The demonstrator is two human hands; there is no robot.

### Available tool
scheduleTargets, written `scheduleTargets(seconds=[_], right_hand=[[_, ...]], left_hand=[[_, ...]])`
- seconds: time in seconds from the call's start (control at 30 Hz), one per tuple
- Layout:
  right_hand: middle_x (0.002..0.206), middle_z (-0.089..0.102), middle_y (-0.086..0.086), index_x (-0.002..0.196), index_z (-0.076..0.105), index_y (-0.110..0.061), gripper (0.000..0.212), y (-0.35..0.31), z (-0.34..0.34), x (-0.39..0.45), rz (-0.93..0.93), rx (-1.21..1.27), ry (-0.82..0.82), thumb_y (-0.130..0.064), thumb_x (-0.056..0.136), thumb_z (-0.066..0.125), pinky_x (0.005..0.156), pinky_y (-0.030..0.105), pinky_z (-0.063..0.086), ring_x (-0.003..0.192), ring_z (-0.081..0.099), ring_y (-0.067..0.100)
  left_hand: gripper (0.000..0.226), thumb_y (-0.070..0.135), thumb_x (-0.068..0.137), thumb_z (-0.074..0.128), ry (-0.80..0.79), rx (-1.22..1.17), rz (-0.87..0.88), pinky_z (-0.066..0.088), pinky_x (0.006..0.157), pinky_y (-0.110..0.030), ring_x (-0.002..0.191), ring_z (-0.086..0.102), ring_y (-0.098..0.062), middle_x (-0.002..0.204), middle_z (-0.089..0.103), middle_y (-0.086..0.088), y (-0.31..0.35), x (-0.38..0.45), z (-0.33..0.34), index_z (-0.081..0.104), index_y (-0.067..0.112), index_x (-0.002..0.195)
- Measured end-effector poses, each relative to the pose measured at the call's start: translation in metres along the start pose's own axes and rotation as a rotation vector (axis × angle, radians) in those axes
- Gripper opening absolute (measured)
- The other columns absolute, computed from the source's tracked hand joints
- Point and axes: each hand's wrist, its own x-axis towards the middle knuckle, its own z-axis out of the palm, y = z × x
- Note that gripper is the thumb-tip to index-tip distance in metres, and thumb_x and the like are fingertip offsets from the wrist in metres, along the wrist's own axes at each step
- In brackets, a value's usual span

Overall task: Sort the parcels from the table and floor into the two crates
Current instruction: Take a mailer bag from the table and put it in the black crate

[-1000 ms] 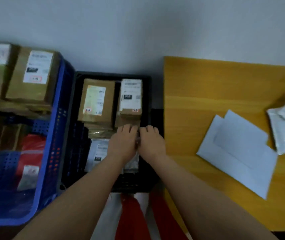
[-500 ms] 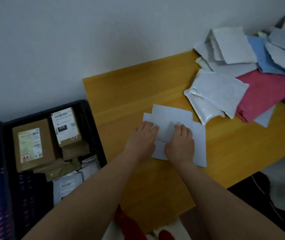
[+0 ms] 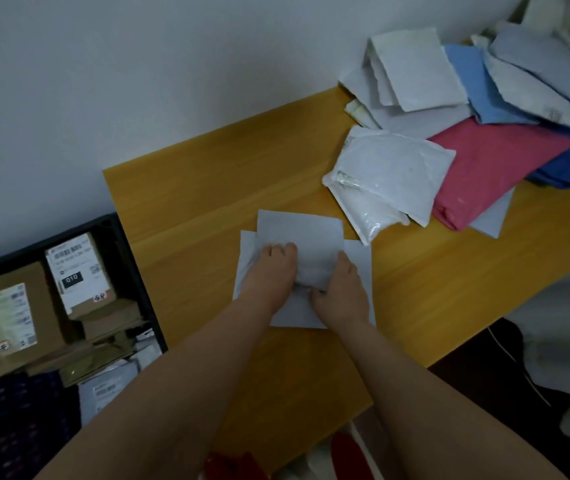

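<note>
— Position of the hands?
— I see both on the top pale grey mailer (image 3: 302, 237), which lies over a second on the yellow bench (image 3: 190, 202). Left hand (image 3: 271, 275) presses with fingers curled; right hand (image 3: 342, 292) pinches its near edge, bunching it.
— Other parcels?
— A heap of mailers (image 3: 450, 109) sits at the bench's far right; the black crate (image 3: 138, 289) at left holds labelled cardboard boxes (image 3: 10, 320).
</note>
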Motion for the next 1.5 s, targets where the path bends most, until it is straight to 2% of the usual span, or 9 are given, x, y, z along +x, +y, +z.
scheduleTargets(seconds=[0.1,0.23,0.33,0.47,0.57,0.67,0.83,1.0,1.5], right_hand=[[0.144,0.034,0.014,0.151,0.013,-0.007,0.088,-0.003,-0.007,0.003,0.007,0.165,0.108,-0.022,0.084,0.068,0.092,0.039,0.045,0.127,0.042,0.03],[0.153,0.028,0.014,0.152,0.012,-0.004,0.085,-0.022,-0.014,0.012,0.111,0.417,0.195,-0.024,0.089,0.066,0.108,0.028,0.03,0.14,0.031,0.027],[0.149,0.036,0.015,0.148,0.022,-0.002,0.072,-0.045,-0.011,0.017,0.095,0.578,0.212,-0.035,0.095,0.058,0.112,0.038,0.034,0.137,0.037,0.029],[0.123,0.057,0.004,0.143,0.033,-0.007,0.058,-0.074,-0.006,0.015,0.087,0.736,0.166,-0.042,0.099,0.047,0.08,0.011,0.045,0.105,0.057,0.012],[0.104,0.066,0.007,0.112,0.057,-0.008,0.028,-0.083,-0.003,0.016,0.108,0.853,0.159,-0.032,0.098,0.054,0.081,0.036,0.057,0.096,0.066,0.022],[0.1,0.069,0.014,0.097,0.058,-0.009,0.013,-0.086,-0.001,0.013,0.128,0.895,0.173,-0.022,0.095,0.061,0.083,0.048,0.057,0.094,0.068,0.027],[0.087,0.068,0.008,0.085,0.057,-0.013,0.014,-0.09,0.006,0.003,0.079,0.846,0.197,-0.021,0.094,0.063,0.074,0.038,0.058,0.084,0.067,0.023],[0.088,0.067,0.007,0.093,0.06,-0.009,0.009,-0.091,0.015,-0.007,0.022,0.724,0.173,-0.018,0.095,0.06,0.073,0.034,0.057,0.084,0.066,0.02],[0.117,0.064,0.002,0.131,0.052,-0.017,0.036,-0.164,0.129,-0.065,-0.332,0.234,-0.316,-0.007,0.096,0.052,0.078,0.026,0.045,0.102,0.06,0.016]], left_hand=[[0.022,0.006,0.098,0.034,0.002,-0.24,-0.079,0.039,0.068,-0.035,0.094,0.056,-0.029,0.111,0.057,-0.013,-0.018,-0.003,-0.015,0.043,0.008,0.119],[0.019,0.011,0.102,0.038,0.232,-0.564,-0.247,0.04,0.063,-0.034,0.083,0.056,-0.03,0.096,0.06,-0.012,-0.04,-0.013,-0.037,0.055,0.006,0.108],[0.021,0.012,0.101,0.041,0.357,-0.863,-0.326,0.041,0.067,-0.026,0.089,0.057,-0.02,0.104,0.063,-0.009,-0.044,-0.017,-0.051,0.056,0.005,0.115],[0.027,0.014,0.101,0.046,0.341,-1.098,-0.319,0.046,0.08,-0.024,0.102,0.056,-0.013,0.113,0.06,0.0,-0.05,-0.027,-0.06,0.05,0.01,0.127],[0.022,0.014,0.101,0.047,0.343,-1.193,-0.323,0.05,0.075,-0.021,0.098,0.059,-0.012,0.109,0.062,0.003,-0.058,-0.038,-0.057,0.05,0.014,0.122],[0.022,0.017,0.101,0.048,0.386,-1.154,-0.391,0.047,0.066,-0.017,0.089,0.058,-0.007,0.105,0.062,0.005,-0.068,-0.049,-0.055,0.054,0.014,0.121],[0.022,0.015,0.101,0.047,0.41,-1.099,-0.407,0.052,0.075,-0.026,0.096,0.061,-0.015,0.11,0.064,-0.003,-0.08,-0.063,-0.052,0.057,0.007,0.119],[0.008,0.016,0.1,0.048,0.475,-0.912,-0.414,0.04,0.054,-0.006,0.076,0.05,0.003,0.091,0.056,0.01,-0.093,-0.073,-0.041,0.054,0.017,0.107],[0.043,0.001,0.094,0.049,0.566,-0.734,-0.7,0.038,0.062,-0.008,0.084,0.056,-0.01,0.099,0.063,0.0,-0.207,-0.216,0.016,0.049,0.013,0.135]])
